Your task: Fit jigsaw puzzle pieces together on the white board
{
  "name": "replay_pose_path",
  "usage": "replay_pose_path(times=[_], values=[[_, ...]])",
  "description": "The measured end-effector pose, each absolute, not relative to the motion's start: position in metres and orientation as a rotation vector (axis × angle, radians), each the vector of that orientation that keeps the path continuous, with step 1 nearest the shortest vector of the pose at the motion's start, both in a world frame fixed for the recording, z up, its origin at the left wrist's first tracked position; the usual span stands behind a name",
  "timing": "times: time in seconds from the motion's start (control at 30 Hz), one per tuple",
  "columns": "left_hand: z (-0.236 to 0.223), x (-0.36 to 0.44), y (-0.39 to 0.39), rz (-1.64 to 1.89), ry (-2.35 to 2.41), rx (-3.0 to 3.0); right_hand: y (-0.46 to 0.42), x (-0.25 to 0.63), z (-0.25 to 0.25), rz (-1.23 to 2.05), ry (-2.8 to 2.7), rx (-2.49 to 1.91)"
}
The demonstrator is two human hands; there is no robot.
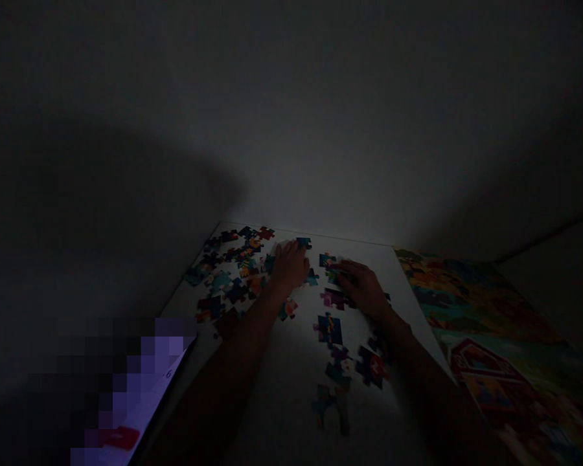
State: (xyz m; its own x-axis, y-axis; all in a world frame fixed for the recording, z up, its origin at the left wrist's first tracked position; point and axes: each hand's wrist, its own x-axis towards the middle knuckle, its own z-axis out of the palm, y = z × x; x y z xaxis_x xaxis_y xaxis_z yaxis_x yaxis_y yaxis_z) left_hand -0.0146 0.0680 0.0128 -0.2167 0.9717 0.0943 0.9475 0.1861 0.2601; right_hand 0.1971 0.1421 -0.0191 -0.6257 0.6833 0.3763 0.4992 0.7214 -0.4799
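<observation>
On the far part of a dim white tabletop (291,382), the fingers of the left hand (290,265) lie spread and flat, palm down, their tips pointing away toward the wall, resting among loose multicoloured cardboard jigsaw pieces (233,268); whether they pinch any piece cannot be told in the gloom. That forearm runs back toward the camera, slanting from the hand down to the lower left. The fingers of the right hand (364,286) stretch leftward, lightly curled, with their tips at a small joined cluster of blue and purple jigsaw pieces (329,262) lying flat just between the two hands; a grip cannot be made out. Its wrist and forearm slant back to the lower right. More dark-blue joined pieces (331,329) lie nearer the camera, in a loose line whose long axis runs from the hands toward the viewer. Just right of the tabletop lies a colourful printed puzzle picture sheet (490,336), its long side running away from the camera. A blurred violet-lit flat object (140,395) sits at lower left.
</observation>
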Motion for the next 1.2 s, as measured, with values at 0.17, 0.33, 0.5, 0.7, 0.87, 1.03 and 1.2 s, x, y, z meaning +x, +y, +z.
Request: replay_pose_path(times=[0.17,0.33,0.5,0.7,0.87,1.03,1.2], values=[[0.011,-0.011,0.068,0.395,2.309,1.913,0.142,0.197,-0.02,0.449,-2.396,-0.917],[0.011,-0.003,0.069,0.392,2.277,1.922,0.142,0.198,-0.02,0.429,-2.419,-0.935],[0.008,0.005,0.069,0.395,2.267,1.935,0.142,0.197,-0.019,0.437,-2.417,-0.914],[0.007,0.011,0.065,0.405,2.185,2.026,0.144,0.198,-0.022,0.446,-2.4,-0.916],[0.01,0.015,0.062,0.399,2.113,2.087,0.145,0.197,-0.021,0.459,-2.412,-0.881],[0.016,0.013,0.062,0.377,2.066,2.114,0.145,0.196,-0.021,0.472,-2.391,-0.865],[0.028,0.017,0.042,0.367,2.116,2.101,0.144,0.197,-0.02,0.471,-2.389,-0.838]])
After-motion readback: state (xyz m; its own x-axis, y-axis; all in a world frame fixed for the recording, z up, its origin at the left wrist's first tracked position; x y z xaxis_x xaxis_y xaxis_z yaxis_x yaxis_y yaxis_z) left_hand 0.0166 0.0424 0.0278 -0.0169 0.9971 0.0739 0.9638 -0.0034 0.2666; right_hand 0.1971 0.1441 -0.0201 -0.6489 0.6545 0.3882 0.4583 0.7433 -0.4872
